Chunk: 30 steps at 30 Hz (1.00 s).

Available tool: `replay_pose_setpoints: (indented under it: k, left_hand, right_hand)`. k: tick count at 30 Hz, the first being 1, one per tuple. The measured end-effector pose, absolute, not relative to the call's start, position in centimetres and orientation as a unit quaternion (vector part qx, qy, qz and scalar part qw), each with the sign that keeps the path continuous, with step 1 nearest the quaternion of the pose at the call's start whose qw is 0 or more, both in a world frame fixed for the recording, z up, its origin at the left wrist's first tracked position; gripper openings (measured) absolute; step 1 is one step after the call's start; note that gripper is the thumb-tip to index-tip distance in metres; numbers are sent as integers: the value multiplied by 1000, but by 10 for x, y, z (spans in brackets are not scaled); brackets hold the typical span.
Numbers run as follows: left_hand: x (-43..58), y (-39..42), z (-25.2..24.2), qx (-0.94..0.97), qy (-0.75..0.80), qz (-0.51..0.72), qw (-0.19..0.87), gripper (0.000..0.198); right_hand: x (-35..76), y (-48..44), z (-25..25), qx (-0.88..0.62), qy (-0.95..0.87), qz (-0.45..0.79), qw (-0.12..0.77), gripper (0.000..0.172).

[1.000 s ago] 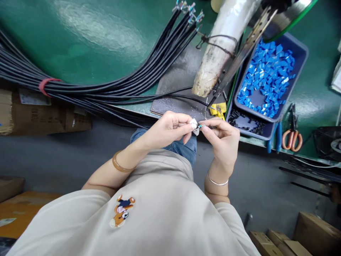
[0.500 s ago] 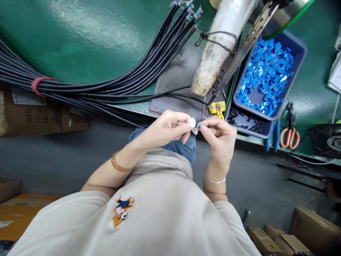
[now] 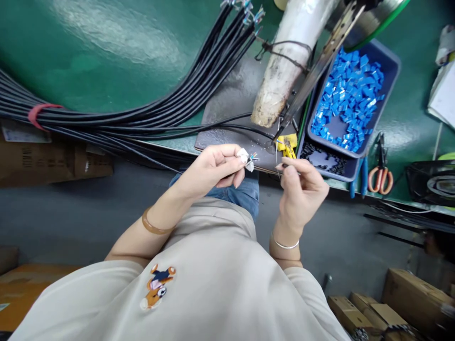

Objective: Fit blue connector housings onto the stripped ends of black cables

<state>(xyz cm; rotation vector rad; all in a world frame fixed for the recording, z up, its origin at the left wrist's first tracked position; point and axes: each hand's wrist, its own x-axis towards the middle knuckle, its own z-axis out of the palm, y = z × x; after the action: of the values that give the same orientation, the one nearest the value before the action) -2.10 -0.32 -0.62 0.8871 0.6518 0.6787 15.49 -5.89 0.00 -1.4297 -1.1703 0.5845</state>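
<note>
My left hand (image 3: 222, 166) is closed around the end of a black cable, over the dark bench edge. White wrapping (image 3: 243, 155), possibly tissue, shows at its fingertips, and thin coloured wires (image 3: 253, 157) fan out towards the right. My right hand (image 3: 302, 187) is apart from them, thumb and forefinger pinching a small black piece (image 3: 285, 165), mostly hidden. A thin silvery wire (image 3: 277, 154) hangs down beside these fingertips. Just beyond lies a yellow tool (image 3: 288, 144). The white-wrapped tube (image 3: 279, 61) points down over the dark mat (image 3: 227, 102).
A bundle of black cables (image 3: 142, 118), bound with a red band (image 3: 35, 116), runs along the green bench (image 3: 117, 61). At right are a bin of blue pieces (image 3: 386, 92), a tray of black pieces (image 3: 346, 175), blue-handled pliers (image 3: 364, 177) and orange-handled pliers (image 3: 380, 180). Cardboard boxes (image 3: 414, 298) stand below.
My right hand has drawn away from the wire ends to the right, leaving a gap. My left hand has shifted slightly left, still gripping the cable end. The coloured wires now show spread.
</note>
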Motion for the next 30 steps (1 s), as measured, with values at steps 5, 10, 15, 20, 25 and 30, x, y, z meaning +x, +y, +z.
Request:
replay_pose_setpoints:
  k: [5, 10, 15, 20, 25, 30]
  left_hand:
    - [-23, -5, -10, 414, 302, 308, 802, 23]
    - [-24, -6, -12, 428, 308, 296, 797, 25]
    - [-23, -8, -13, 470, 307, 238, 792, 24]
    - [-20, -14, -14, 514, 291, 239, 771, 22]
    - [-22, -15, -11, 607, 284, 224, 708, 18]
    - [-25, -7, 16, 759, 142, 156, 616, 20]
  right_hand:
    - [176, -56, -3, -624, -414, 327, 577, 21]
    - [172, -59, 0, -633, -436, 295, 568, 18]
    - [178, -68, 30, -703, -484, 7, 521, 11]
    - [209, -57, 36, -738, -603, -31, 302, 20]
    - [248, -58, 41, -761, -562, -16, 323, 31]
    - [290, -62, 53, -787, -583, -15, 198, 30]
